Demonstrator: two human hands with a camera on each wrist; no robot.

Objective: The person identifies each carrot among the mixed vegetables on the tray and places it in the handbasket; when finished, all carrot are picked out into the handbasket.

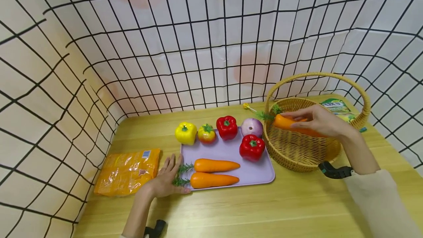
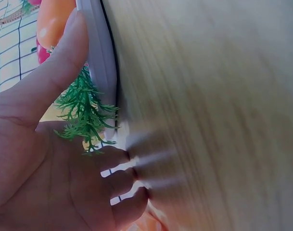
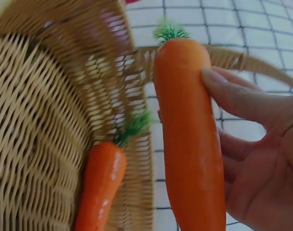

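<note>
My right hand pinches an orange carrot with a green top between thumb and fingers, above the wicker basket. Inside that basket, a second carrot leans by the wall in the right wrist view. My left hand lies with fingers spread at the left edge of the lilac tray, its thumb at the near corner. Beside it, the leafy tops of two carrots on the tray reach toward the palm.
Around the tray's far and right sides sit a yellow pepper, a tomato, two red peppers and a purple onion. An orange packet lies left; a green packet is behind the basket, whose handle arches up.
</note>
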